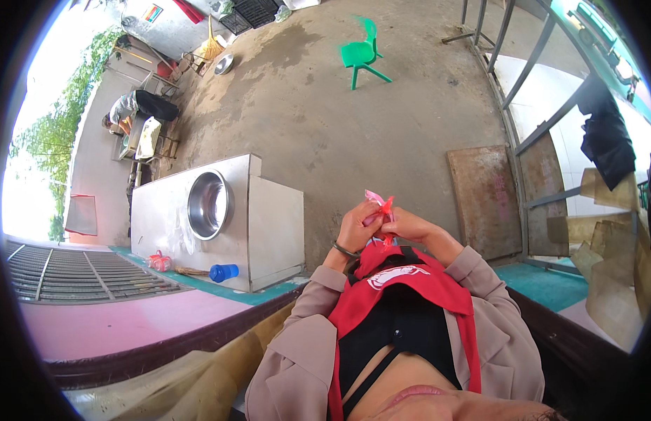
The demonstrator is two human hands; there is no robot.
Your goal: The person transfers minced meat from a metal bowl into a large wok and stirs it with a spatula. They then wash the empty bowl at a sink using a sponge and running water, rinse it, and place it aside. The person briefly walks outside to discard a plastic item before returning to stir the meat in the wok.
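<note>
In front of my waist, my left hand and my right hand meet with fingers closed on a small pink and red piece of thin material. It looks like plastic film or a wrapper, and my fingers hide most of it. Red bits also show just below the hands. A bracelet circles my left wrist. I wear a red apron with a white print over a beige jacket.
A white counter to the left carries a steel basin and a blue-lidded container. Ahead stands a green plastic chair. A metal frame and a board are at right. Another person bends over a table far left.
</note>
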